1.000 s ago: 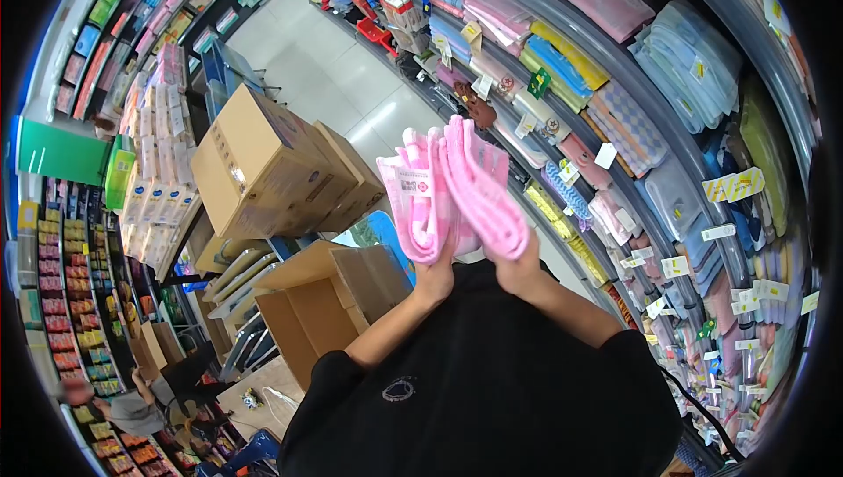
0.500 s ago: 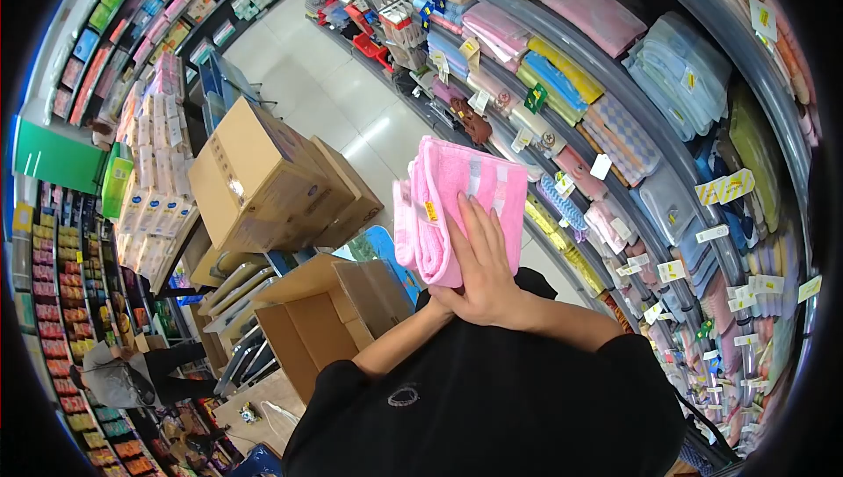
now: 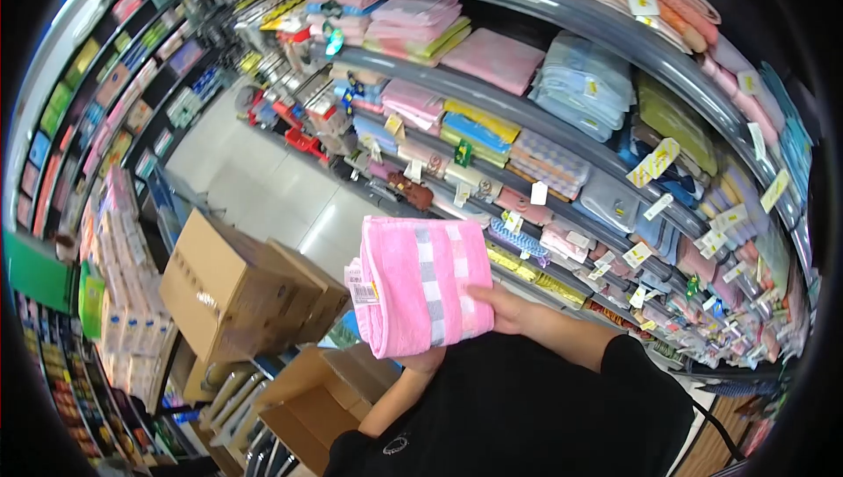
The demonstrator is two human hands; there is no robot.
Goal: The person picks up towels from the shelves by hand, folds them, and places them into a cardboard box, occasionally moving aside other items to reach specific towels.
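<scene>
1. The towel (image 3: 426,288) is up in front of my chest, between my hands; it is pink and folded, with two bands of pale and grey checks running down its face.
2. My right hand (image 3: 499,308) pinches its right edge, with part of the hand lying over the front face and the rest out of sight behind.
3. My left hand (image 3: 423,359) is under the bottom edge, mostly covered by the cloth (I cannot tell how its fingers stand).
4. A label (image 3: 362,291) with a barcode sits at the towel's left edge.
5. Below and to the left is an open box (image 3: 303,411), with a closed carton (image 3: 198,288) beyond it.
6. Ahead and to the right, shelves (image 3: 492,82) carry more folded cloth, including a pale blue stack (image 3: 581,82).
</scene>
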